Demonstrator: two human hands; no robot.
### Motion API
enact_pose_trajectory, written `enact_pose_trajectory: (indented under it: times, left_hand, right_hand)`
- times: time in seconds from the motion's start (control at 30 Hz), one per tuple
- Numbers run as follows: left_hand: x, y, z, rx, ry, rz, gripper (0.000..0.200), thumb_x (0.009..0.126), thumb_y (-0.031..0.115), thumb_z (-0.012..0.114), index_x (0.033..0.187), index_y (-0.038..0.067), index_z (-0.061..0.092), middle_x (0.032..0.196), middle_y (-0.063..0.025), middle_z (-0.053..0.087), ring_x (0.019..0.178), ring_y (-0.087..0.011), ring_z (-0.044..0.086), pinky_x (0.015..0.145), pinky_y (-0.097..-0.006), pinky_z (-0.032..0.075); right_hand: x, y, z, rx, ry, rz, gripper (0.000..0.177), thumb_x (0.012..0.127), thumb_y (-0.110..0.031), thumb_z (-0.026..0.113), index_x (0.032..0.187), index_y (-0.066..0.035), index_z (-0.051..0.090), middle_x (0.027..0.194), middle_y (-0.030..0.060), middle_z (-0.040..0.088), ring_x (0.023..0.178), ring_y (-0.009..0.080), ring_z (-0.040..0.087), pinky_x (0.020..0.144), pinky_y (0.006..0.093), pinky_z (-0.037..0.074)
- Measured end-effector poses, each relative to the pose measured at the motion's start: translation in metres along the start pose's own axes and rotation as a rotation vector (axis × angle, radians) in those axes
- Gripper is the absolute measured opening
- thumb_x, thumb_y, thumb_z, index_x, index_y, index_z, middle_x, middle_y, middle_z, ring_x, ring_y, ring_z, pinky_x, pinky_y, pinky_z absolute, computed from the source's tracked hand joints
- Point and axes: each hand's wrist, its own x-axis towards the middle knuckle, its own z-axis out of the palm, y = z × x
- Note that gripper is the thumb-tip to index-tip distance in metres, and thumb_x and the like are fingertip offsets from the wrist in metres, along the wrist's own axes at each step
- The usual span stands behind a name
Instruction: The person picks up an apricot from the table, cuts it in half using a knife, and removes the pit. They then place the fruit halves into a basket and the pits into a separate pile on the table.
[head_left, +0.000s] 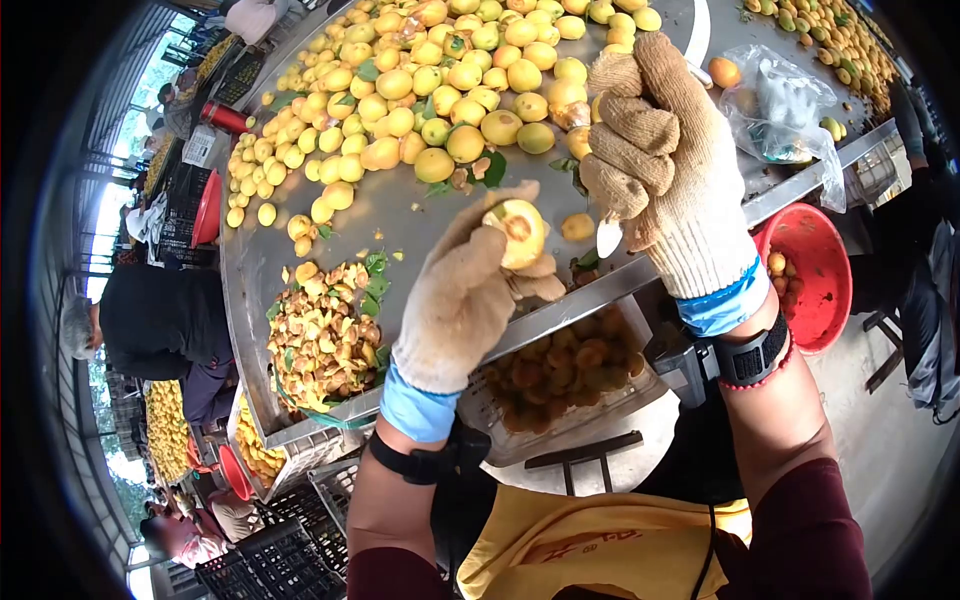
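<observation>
A: What's the rm like?

B: Big shed [112, 110], folks at work in the bg, incl. a worker in black [165, 320] on the L. Up front, a metal table [370, 215] w/ lots of yellow fruit [396, 84] spread on its far part.

A: Smaller stuff?

B: Red tub [835, 285] w/ some fruit, off R of the table. Crate [520, 447] of fruit under the near edge. Clear plastic bag [780, 105] on the table, far R; heap of scraps [325, 335] w/ leaves, near L corner.

A: Hands?

B: Both gloved. L hand [450, 310] part-closed round a cut fruit [522, 235], thumb & fingers at its sides, just over the near edge. R hand [650, 140] in a tight fist; small blade [608, 238] pokes out below the fingers, apart from the fruit. Handle's hidden, can't tell its shape.

A: Tips for good handling?

B: IMO: hold fruit by its sides, L thumb & fingertips off the blade's line; firm but no squeezing, cut flesh looks soft & prob. slippery. Short, light strokes.

A: Pose?

B: L forearm rises from below, palm turned in, cut face toward the head cam. R forearm slants up & L, fist higher than L hand, knuckles up, tip pointing down.
</observation>
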Motion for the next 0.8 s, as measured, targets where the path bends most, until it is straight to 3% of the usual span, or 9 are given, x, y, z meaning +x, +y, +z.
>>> enact_pose_trajectory:
  times: [0.13,0.2,0.3,0.53,0.57,0.6,0.7,0.73,0.8]
  left_hand:
    - [-0.039,-0.025,0.025,-0.311,0.058,-0.011,0.057,0.104,0.027,0.063,0.15,-0.002,0.044,0.126,-0.016,0.065,0.094,-0.0239,0.068,0.074,-0.0392,0.055]
    - [-0.049,-0.028,0.029,-0.362,0.056,-0.018,0.056,0.106,0.033,0.06,0.149,-0.001,0.046,0.125,-0.0152,0.065,0.09,-0.0229,0.067,0.072,-0.0385,0.055]
    - [-0.053,-0.031,0.022,-0.375,0.086,0.03,0.055,0.109,0.041,0.054,0.144,-0.001,0.049,0.122,-0.0144,0.066,0.088,-0.0218,0.066,0.07,-0.0376,0.057]
    - [-0.053,-0.037,0.018,-0.066,0.302,0.186,0.044,0.112,0.037,0.049,0.133,-0.001,0.055,0.111,-0.0114,0.067,0.088,-0.0188,0.069,0.063,-0.0307,0.057]
    - [-0.053,-0.037,0.018,0.012,0.326,0.214,0.042,0.112,0.035,0.049,0.132,-0.001,0.055,0.109,-0.0109,0.067,0.081,-0.0183,0.067,0.058,-0.0295,0.054]
    - [-0.053,-0.036,0.018,0.089,0.35,0.243,0.04,0.112,0.033,0.049,0.131,-0.001,0.056,0.106,-0.0105,0.067,0.074,-0.0177,0.066,0.054,-0.0283,0.051]
    - [-0.055,-0.035,0.018,0.244,0.405,0.297,0.036,0.112,0.03,0.048,0.128,0.0,0.057,0.101,-0.0095,0.067,0.061,-0.0166,0.063,0.045,-0.0259,0.046]
    - [-0.055,-0.035,0.018,0.159,0.41,0.307,0.034,0.112,0.028,0.048,0.128,-0.001,0.057,0.099,-0.0097,0.067,0.058,-0.0162,0.061,0.044,-0.0267,0.046]
    - [-0.054,-0.034,0.022,0.073,0.418,0.318,0.033,0.112,0.027,0.048,0.128,-0.001,0.056,0.097,-0.0098,0.067,0.054,-0.0158,0.059,0.043,-0.0275,0.045]
  right_hand:
    - [-0.016,0.015,0.039,-0.187,0.018,-0.083,0.05,0.114,-0.043,0.039,0.088,-0.006,0.062,0.055,-0.0093,0.034,0.039,0.0053,0.032,0.035,0.0253,0.033]
    - [-0.018,0.021,0.036,-0.115,-0.136,-0.016,0.048,0.112,-0.037,0.046,0.1,0.004,0.067,0.056,-0.0028,0.044,0.043,0.01,0.039,0.044,0.0255,0.036]
    - [-0.019,0.038,0.051,-0.475,0.002,-0.117,0.055,0.111,-0.051,0.04,0.083,-0.009,0.061,0.051,-0.0065,0.034,0.036,0.0105,0.033,0.033,0.0288,0.031]
    - [-0.02,0.061,0.037,-0.012,0.238,-0.11,0.054,0.11,-0.05,0.041,0.13,-0.005,0.062,0.104,0.01,0.07,0.085,0.0205,0.07,0.073,0.033,0.061]
    - [-0.024,0.057,0.009,-0.063,-0.046,-0.078,0.05,0.11,-0.039,0.049,0.146,-0.005,0.053,0.137,0.0129,0.063,0.118,0.0272,0.066,0.101,0.0401,0.056]
    - [-0.027,0.062,0.008,-0.061,-0.045,-0.073,0.05,0.11,-0.039,0.049,0.146,-0.005,0.053,0.137,0.0129,0.063,0.118,0.0272,0.066,0.101,0.0401,0.056]
    - [-0.042,0.062,0.007,-1.448,-0.051,-0.561,0.062,0.093,-0.025,0.076,0.147,-0.007,0.051,0.14,0.0125,0.063,0.124,0.0277,0.064,0.105,0.0447,0.054]
    - [-0.044,0.065,0.006,-1.446,-0.053,-0.554,0.062,0.093,-0.025,0.076,0.147,-0.007,0.051,0.14,0.0125,0.063,0.124,0.0277,0.064,0.105,0.0447,0.054]
    - [-0.042,0.07,0.009,-0.896,-0.134,-0.302,0.06,0.097,-0.031,0.068,0.149,-0.008,0.049,0.14,0.0124,0.063,0.128,0.0279,0.061,0.106,0.0461,0.053]
